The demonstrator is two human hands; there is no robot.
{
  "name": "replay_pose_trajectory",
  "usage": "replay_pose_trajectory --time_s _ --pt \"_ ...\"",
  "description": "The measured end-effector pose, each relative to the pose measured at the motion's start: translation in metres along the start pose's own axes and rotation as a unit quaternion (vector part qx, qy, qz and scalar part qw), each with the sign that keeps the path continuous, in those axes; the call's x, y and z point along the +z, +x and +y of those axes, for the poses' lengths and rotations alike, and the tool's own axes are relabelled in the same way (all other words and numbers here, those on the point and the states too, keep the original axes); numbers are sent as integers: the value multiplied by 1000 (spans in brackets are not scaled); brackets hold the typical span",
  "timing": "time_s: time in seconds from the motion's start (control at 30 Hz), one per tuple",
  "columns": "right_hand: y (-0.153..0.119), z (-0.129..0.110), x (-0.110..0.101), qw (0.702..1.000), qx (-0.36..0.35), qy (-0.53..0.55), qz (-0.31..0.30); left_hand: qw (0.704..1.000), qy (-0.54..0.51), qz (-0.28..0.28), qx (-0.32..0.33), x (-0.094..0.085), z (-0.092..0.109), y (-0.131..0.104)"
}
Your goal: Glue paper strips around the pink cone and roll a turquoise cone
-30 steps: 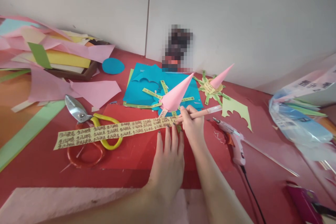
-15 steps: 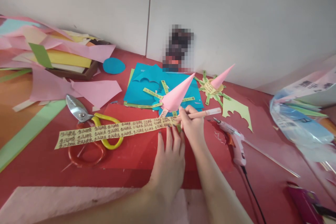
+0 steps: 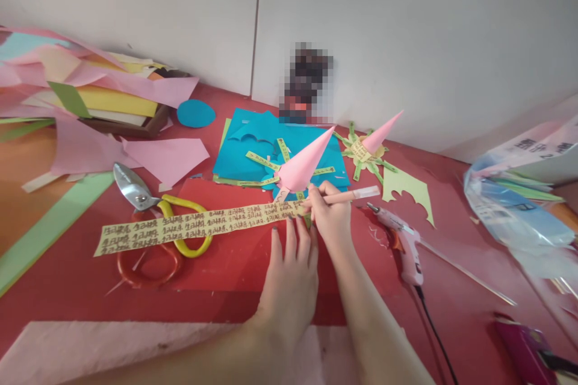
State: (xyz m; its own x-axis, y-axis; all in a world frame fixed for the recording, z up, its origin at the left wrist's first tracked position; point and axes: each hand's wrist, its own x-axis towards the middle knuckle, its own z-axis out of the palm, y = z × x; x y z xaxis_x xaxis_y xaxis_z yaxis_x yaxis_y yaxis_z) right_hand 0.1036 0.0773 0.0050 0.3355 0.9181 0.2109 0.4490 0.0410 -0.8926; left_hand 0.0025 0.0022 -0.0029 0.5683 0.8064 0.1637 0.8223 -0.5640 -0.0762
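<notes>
A pen (image 3: 352, 195) with a pale pink barrel is gripped in my right hand (image 3: 332, 219), its tip at the right end of a yellow paper strip (image 3: 194, 225). Rows of handwritten characters cover the strip. My left hand (image 3: 291, 271) lies flat with fingers spread, fingertips on the strip's lower edge. Just beyond the hands, a pink paper cone (image 3: 304, 162) stands tilted on a blue paper base with written yellow-green strips radiating from it. The strip's left end lies across scissors (image 3: 139, 192) with one yellow and one red handle loop.
A glue gun (image 3: 404, 243) with its cord lies at right, near a scalloped yellow paper scrap (image 3: 409, 192). Another pink cone (image 3: 382, 132) on a flower base stands behind. Paper scraps fill a box (image 3: 153, 122) at left. Plastic packaging (image 3: 515, 204) sits at far right.
The pen's rear end has shifted very slightly as writing at the strip's right end continues. The left hand, strip and surrounding things hold their places.
</notes>
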Motion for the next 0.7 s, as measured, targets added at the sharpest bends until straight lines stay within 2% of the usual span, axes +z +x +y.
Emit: replay_pose_trajectory --time_s 0.7 --pt "0 1 -1 1000 3 -12 -3 1000 6 9 -2 -1 -1 -1"
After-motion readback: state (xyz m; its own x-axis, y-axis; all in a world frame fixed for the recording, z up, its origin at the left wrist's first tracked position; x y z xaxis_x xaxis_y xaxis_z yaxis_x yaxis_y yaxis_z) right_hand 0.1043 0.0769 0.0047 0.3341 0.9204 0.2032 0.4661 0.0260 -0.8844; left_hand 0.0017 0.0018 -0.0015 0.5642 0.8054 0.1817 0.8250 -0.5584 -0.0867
